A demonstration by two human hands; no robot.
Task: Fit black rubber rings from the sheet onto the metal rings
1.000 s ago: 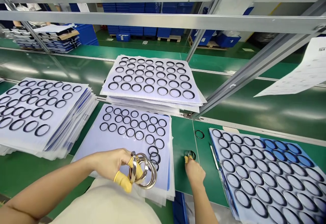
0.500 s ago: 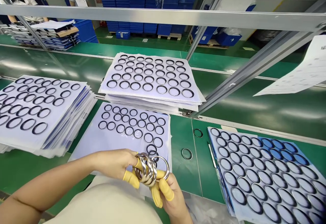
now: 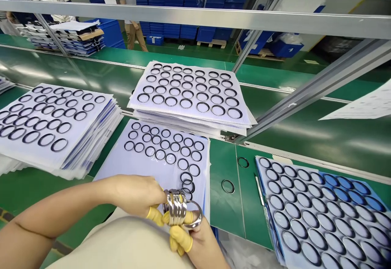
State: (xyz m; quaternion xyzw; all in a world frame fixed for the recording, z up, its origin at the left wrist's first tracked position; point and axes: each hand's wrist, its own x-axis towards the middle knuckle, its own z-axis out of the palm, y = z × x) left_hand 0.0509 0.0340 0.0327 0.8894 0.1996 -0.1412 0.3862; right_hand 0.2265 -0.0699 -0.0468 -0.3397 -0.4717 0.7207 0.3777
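Observation:
Yellow finger cots cover the fingertips of both hands. My left hand (image 3: 150,203) is closed on a bunch of shiny metal rings (image 3: 176,207), its fingers partly hidden behind them. Close against it, my right hand (image 3: 190,233) grips a single metal ring (image 3: 195,218) tilted at the right end of the bunch. Just beyond the hands lies a stack of pale sheets (image 3: 122,165) with rows of rings at its far side. A few overlapping rings (image 3: 187,179) rest near its right edge, partly hidden by the held ones.
Ring-covered sheet stacks stand at the left (image 3: 88,138), at the back (image 3: 183,118) and at the right (image 3: 317,220). Two loose rings (image 3: 227,186) lie on the green table (image 3: 220,208), beside a pen (image 3: 259,189). A metal frame post (image 3: 293,93) slants across the right. Another person (image 3: 132,24) is in the background.
The rings in my hands have turned more upright, and the single ring has tipped lower. My right hand has moved slightly left. The view has shifted left; a background person has moved right.

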